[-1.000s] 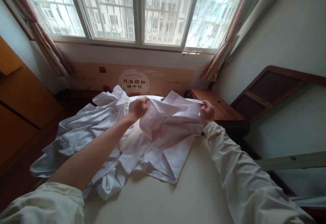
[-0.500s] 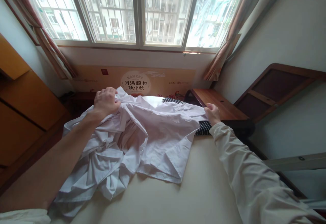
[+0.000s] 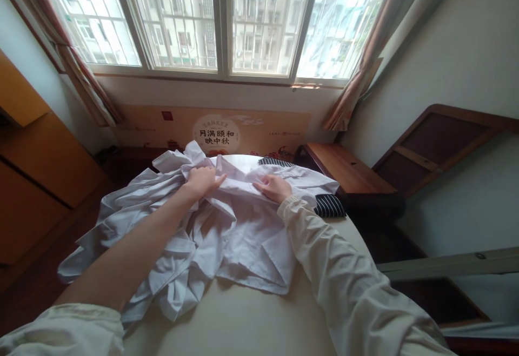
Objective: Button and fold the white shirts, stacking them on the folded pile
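Observation:
A crumpled white shirt point(image 3: 255, 232) lies across the cream-coloured round tabletop point(image 3: 243, 318), bunched in deep folds on the left and flatter on the right. My left hand point(image 3: 201, 181) grips its upper middle part, the thumb stretched toward the right along the cloth. A short way to the right, my right hand point(image 3: 274, 188) pinches the same raised edge, fingertips pointing left. A narrow part of the shirt extends beyond my right hand over a black cloth with white stripes point(image 3: 330, 205). The fingertips are partly hidden in the fabric.
Beyond the table, a printed banner point(image 3: 251, 129) stands under the barred window point(image 3: 219, 21). A wooden desk point(image 3: 348, 169) is at the right, close to a leaning brown framed panel point(image 3: 441, 140). Orange-brown cabinets point(image 3: 44, 167) line the left side.
My right hand has left the shirt's far-right end and moved left to its middle. My left hand has shifted right and nearer. The left folds have spread outward.

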Available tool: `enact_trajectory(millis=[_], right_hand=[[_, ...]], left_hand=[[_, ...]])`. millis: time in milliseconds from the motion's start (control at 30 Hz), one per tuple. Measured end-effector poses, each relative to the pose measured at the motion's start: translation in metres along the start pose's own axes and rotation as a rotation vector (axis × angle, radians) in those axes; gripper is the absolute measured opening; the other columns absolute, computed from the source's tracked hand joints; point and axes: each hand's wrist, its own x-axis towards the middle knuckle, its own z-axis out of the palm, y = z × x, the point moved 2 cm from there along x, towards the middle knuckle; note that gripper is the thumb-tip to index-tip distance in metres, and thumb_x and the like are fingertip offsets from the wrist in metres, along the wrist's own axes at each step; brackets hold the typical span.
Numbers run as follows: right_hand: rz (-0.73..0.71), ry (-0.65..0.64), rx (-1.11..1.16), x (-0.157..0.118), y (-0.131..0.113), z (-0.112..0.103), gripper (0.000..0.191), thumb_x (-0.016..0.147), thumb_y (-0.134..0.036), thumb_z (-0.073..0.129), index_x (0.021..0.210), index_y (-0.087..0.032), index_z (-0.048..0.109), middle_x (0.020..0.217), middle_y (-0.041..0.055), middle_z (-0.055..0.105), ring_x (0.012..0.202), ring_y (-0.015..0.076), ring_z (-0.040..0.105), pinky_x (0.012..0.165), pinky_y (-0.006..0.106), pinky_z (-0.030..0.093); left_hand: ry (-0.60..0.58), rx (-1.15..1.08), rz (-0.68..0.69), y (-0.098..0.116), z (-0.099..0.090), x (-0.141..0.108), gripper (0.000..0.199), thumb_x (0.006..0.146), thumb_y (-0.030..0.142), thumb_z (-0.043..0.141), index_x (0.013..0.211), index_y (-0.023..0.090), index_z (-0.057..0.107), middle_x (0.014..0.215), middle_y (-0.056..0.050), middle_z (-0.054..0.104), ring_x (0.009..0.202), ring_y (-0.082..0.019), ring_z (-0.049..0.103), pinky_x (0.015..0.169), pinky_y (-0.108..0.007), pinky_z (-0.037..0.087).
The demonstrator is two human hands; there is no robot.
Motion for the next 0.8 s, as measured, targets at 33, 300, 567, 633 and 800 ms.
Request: enact_trajectory(millis=[33, 300, 567, 633, 800], right_hand=[[0.014, -0.001, -0.029, 0.0, -0.004, 0.004, 0.045, 0.092, -0.059, 0.068, 0.117, -0.023, 0.077, 0.117, 0.0119, 0.077, 0.105, 0.0291, 0.072, 0.09, 0.035, 0.053], [-0.112, 0.119, -0.035, 0.008, -0.026, 0.025, 0.046, 0.092, -0.036, 0.069, 0.135, -0.02, 0.063, 0.122, 0.0141, 0.074, 0.108, 0.0298, 0.069, 0.088, 0.035, 0.05], [-0.025, 0.139, 0.09, 0.021, -0.02, 0.05, 0.024, 0.095, -0.036, 0.063, 0.117, -0.027, 0.069, 0.097, 0.0061, 0.078, 0.088, 0.0254, 0.071, 0.073, 0.031, 0.045], [0.009, 0.235, 0.119, 0.017, -0.017, 0.052, 0.017, 0.094, -0.029, 0.061, 0.109, -0.027, 0.069, 0.091, 0.004, 0.077, 0.084, 0.024, 0.07, 0.073, 0.03, 0.045], [-0.044, 0.389, 0.276, 0.0, -0.017, 0.049, 0.012, 0.089, -0.028, 0.062, 0.1, -0.027, 0.066, 0.078, 0.0002, 0.073, 0.076, 0.0238, 0.069, 0.074, 0.032, 0.048]], left_hand=[[-0.009, 0.024, -0.015, -0.002, 0.006, -0.003, 0.062, 0.102, 0.061, 0.041, 0.125, 0.013, 0.073, 0.124, -0.022, 0.075, 0.117, -0.039, 0.07, 0.099, -0.047, 0.047], [0.351, -0.124, 0.323, 0.042, 0.02, -0.024, 0.036, 0.092, 0.028, 0.061, 0.124, 0.018, 0.071, 0.13, -0.018, 0.07, 0.122, -0.035, 0.063, 0.11, -0.048, 0.044], [0.369, -0.308, 0.391, 0.071, 0.058, -0.017, 0.054, 0.089, 0.026, 0.065, 0.143, 0.025, 0.063, 0.136, -0.011, 0.07, 0.127, -0.032, 0.061, 0.114, -0.048, 0.041], [0.398, -0.279, 0.266, 0.064, 0.062, -0.018, 0.04, 0.094, 0.035, 0.063, 0.13, 0.021, 0.07, 0.122, -0.015, 0.074, 0.118, -0.034, 0.063, 0.108, -0.049, 0.043], [0.476, -0.306, 0.092, 0.047, 0.061, -0.022, 0.034, 0.1, 0.047, 0.056, 0.1, 0.018, 0.075, 0.103, -0.016, 0.075, 0.105, -0.036, 0.067, 0.098, -0.05, 0.045]])
